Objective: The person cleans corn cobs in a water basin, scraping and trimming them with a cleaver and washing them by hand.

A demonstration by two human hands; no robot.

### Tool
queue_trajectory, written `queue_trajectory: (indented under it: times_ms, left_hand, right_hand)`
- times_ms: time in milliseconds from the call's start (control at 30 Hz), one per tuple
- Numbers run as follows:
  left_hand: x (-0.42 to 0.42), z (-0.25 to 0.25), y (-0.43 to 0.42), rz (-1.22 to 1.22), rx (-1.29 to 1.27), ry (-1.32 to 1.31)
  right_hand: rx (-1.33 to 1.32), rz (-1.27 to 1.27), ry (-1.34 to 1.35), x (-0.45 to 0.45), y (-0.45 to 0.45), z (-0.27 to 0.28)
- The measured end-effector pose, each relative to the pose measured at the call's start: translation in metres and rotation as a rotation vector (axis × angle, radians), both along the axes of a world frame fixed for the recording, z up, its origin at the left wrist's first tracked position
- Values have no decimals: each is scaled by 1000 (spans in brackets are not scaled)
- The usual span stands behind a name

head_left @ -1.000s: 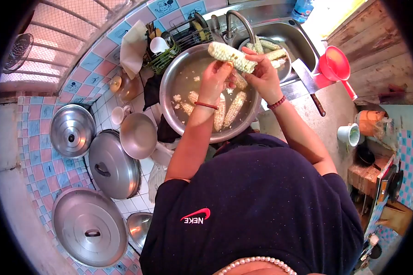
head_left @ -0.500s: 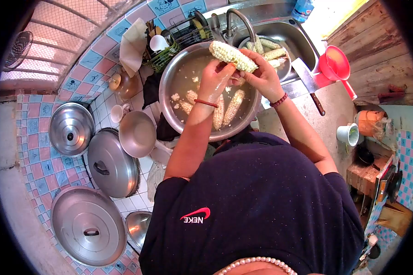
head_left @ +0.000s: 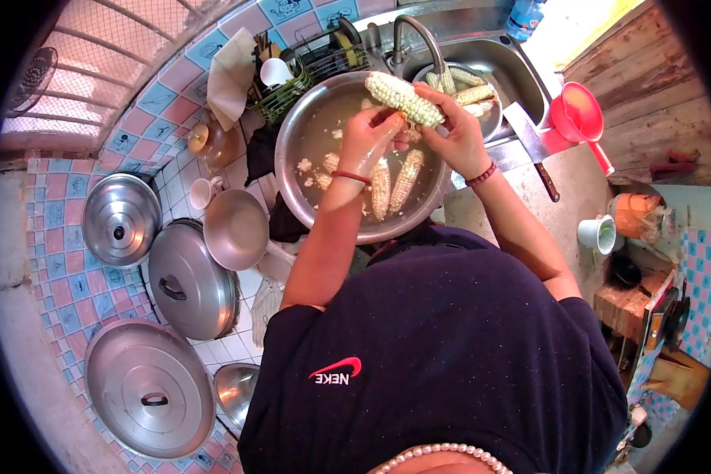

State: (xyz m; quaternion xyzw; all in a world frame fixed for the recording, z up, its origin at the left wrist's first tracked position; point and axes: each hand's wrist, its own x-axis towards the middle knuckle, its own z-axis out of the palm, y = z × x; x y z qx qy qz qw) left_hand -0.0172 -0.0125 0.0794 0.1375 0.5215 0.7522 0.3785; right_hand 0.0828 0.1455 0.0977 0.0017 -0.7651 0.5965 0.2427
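A pale ear of corn is held in the air above a wide metal basin. My right hand is closed round its right end. Fingers of my left hand press against the underside of the ear, the thumb at its near edge. In the basin's cloudy water lie corn cobs and loose pale bits. To the right, a metal bowl in the sink holds several more ears.
A cleaver lies on the counter right of the basin, beside a red dipper. The tap arches over the sink. At left stand a wok, lidded pots and a dish rack.
The ear has shifted slightly right and down, and its angle is a little steeper. Both hands stay on it. The cobs in the water have drifted slightly.
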Motion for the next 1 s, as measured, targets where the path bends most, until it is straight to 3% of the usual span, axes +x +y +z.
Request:
queue_trajectory:
  times_ms: [100,400,567,667,767,867,1000]
  left_hand:
    - [4,2,1,25,39,-63]
    - [5,3,-1,58,121,-134]
    - [1,-10,7,129,103,-127]
    - [2,1,13,166,-123,-4]
    - [0,-12,13,233,-135,93]
    - [0,-11,10,151,-103,111]
    - [-1,2,4,24,123,-160]
  right_hand:
    - [261,-48,60,-1,0,7]
    - [234,11,15,1,-8,15]
    - [150,-19,-35,-6,-10,2]
    - [-46,-33,-102,-8,-9,-12]
    - [-147,-19,-121,-8,-8,-19]
    - [-172,10,-74,-10,-4,-17]
    - [-151,8,-72,-11,0,-19]
